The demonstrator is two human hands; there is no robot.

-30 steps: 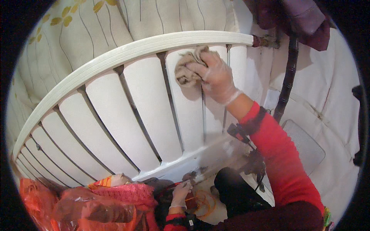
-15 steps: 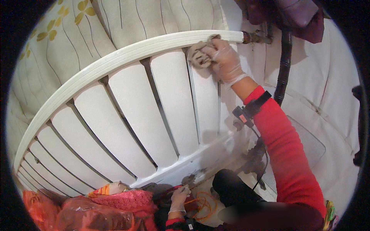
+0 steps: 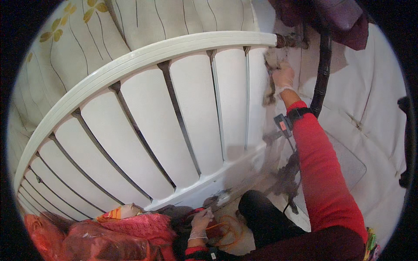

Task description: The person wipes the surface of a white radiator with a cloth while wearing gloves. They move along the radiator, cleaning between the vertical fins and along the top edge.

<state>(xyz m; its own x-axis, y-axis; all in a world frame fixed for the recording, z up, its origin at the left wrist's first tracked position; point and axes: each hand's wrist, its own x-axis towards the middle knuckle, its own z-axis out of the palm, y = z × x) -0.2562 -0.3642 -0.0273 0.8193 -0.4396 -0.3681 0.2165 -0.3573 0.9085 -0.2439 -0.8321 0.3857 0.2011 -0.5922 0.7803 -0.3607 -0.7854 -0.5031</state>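
Observation:
A white panel radiator (image 3: 146,102) with a curved-looking top rail fills the middle of the view. My right hand (image 3: 284,76), in a thin clear glove, is at the radiator's right end, below the pipe joint. It is closed on a crumpled greyish cloth (image 3: 271,61), partly hidden by the fingers and blurred against the end panel. Low in the view, my left hand (image 3: 201,224), also gloved, is by the floor in front of the radiator's base. Its fingers are curled in, and what they hold, if anything, is too small to make out.
A rusty pipe joint (image 3: 285,41) leaves the rail's right end near a dark vertical pipe (image 3: 321,71). Patterned curtain (image 3: 156,19) hangs behind the rail. Red plastic bags (image 3: 93,237) and a pink fluffy cloth (image 3: 143,228) lie lower left. Orange cord (image 3: 230,228) is beside my left hand.
My right hand has moved right and slightly down with the cloth, from the front panel under the top rail to the radiator's right end. My left hand has barely moved.

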